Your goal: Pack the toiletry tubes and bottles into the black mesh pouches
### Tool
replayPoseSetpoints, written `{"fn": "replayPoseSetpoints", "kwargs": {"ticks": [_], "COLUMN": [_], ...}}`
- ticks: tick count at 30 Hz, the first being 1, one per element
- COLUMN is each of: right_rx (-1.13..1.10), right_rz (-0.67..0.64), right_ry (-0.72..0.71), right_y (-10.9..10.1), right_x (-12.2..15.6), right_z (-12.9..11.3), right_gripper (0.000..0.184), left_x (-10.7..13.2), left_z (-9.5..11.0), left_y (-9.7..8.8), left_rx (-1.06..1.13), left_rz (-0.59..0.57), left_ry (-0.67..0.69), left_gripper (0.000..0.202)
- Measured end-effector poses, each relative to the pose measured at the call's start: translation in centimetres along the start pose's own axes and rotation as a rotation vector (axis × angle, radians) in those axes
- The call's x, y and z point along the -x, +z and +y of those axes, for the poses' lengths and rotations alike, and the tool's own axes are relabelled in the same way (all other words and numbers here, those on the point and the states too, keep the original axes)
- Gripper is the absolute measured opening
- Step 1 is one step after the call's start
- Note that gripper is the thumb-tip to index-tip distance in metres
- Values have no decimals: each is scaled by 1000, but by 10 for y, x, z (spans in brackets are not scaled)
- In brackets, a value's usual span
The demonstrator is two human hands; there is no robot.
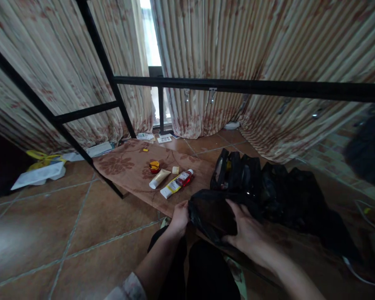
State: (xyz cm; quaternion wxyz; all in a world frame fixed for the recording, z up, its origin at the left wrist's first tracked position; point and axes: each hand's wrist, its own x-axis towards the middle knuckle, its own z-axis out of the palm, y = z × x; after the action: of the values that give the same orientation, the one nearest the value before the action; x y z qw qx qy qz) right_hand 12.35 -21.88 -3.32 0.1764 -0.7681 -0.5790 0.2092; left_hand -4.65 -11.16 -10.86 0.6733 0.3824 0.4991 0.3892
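- Head cam is showing both hands working a black plastic bag (212, 214) lying on the brown floral mat (125, 164) by my knees.
- Left hand (179, 218) is pinching the bag's edge; right hand (248, 231) is lying on top, fingers spread.
- Thin film is looking like it could tear if both hands are pulling apart too hard.
- Red-capped tube (178, 183), white tube (159, 178) and little orange jar (154, 166) are sitting near; a swinging bag could be knocking them off.
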Motion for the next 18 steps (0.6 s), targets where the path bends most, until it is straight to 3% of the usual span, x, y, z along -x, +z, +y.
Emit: {"fn": "replayPoseSetpoints", "kwargs": {"ticks": [8, 10, 11, 14, 16, 18], "right_rx": [124, 134, 134, 113, 82, 32], "right_rz": [-78, -93, -96, -91, -92, -116], "right_ry": [39, 43, 48, 55, 61, 80], "right_y": [-3, -5, -5, -5, -4, -2], "right_x": [-4, -5, -6, -9, -11, -13], "right_z": [-22, -25, -25, -23, -20, -18], "right_gripper": [103, 103, 104, 106, 107, 108], "left_x": [-5, 8, 17, 49, 66, 76], "left_z": [-2, 3, 5, 11, 12, 13], "left_y": [-14, -17, -19, -21, -19, -14], "left_rx": [-262, -355, -452, -771, -929, -1029], "left_rz": [229, 267, 265, 114, -39, -162], "left_ry": [197, 368, 529, 1000, 1118, 1127], "left_gripper": [36, 48, 55, 66, 67, 60]}}
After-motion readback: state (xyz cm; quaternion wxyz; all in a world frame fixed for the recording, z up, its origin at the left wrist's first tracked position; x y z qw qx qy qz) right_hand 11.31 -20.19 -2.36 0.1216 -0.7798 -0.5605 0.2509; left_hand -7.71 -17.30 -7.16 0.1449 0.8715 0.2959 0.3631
